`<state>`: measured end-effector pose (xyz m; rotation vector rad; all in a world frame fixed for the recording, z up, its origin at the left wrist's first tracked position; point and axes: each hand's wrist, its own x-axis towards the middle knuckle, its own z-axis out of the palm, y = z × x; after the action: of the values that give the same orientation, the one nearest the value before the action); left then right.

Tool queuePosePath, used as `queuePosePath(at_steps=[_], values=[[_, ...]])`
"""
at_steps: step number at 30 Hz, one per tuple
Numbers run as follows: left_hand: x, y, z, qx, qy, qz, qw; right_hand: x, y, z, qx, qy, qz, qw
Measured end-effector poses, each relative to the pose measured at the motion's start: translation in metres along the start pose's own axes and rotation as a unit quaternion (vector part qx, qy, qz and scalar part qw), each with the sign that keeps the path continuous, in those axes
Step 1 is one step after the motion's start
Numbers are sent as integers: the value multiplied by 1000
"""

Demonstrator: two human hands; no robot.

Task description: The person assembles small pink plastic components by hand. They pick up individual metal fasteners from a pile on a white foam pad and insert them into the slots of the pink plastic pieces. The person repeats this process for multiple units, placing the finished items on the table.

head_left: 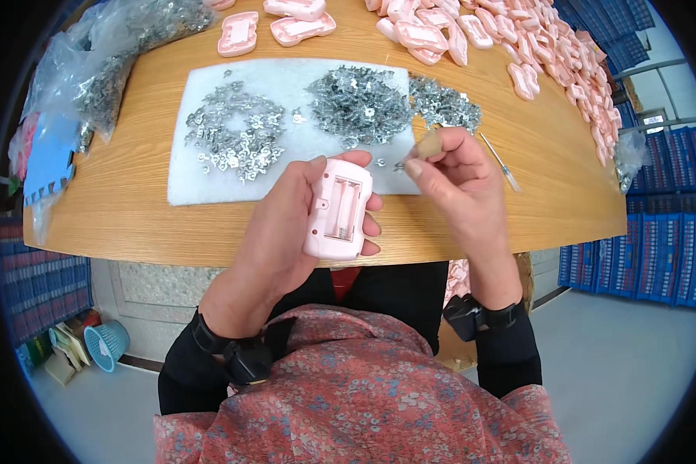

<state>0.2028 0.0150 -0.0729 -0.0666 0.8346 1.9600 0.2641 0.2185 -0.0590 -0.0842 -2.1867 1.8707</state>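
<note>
Above the table's near edge, my left hand (pixel 274 220) is wrapped round a pale pink plastic casing (pixel 341 210). Its open battery compartment faces up, with metal springs visible at the ends. To the right, my right hand (pixel 472 193) pinches a small metal contact piece (pixel 399 165) between thumb and forefinger, apart from the casing. A tan cover (pixel 429 145) sits on a fingertip of that hand. Beyond both hands lies a white foam pad (pixel 185 185) bearing a left heap of contact pieces (pixel 243 135) and a denser heap of metal contacts (pixel 359 104).
More contacts (pixel 447 104) lie beside the pad's right edge, near a thin pen-like tool (pixel 501 162). Many pink casings (pixel 518 39) cover the far right of the wooden table (pixel 564 182). A plastic bag of metal parts (pixel 104 85) stands far left. Blue crates (pixel 634 255) line the room's right side.
</note>
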Motion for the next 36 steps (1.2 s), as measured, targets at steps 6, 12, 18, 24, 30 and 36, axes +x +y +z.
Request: queuePosePath(at_steps=[6,12,18,24,30,36], values=[[3,-9,9,-19,3,-33,999,-9,-8,28,-7,-12,39,999],[6,-14,8,-37,1,-40,999,-8,4,25,-145,-26,-87,985],[7,-16,5,-29,-2,-37,999,-7,0,25,-227,-27,-141,963],[7,-16,7,-15,19,-35,999,-6,-8,26,-329,-46,-226,916],[10,-19,6,-1,22,-25,999,-7,-8,23,-338,-56,-247,906],[9,-16,5,0,13,-16,1000,-10,-10,22,-283,9,-209,936]])
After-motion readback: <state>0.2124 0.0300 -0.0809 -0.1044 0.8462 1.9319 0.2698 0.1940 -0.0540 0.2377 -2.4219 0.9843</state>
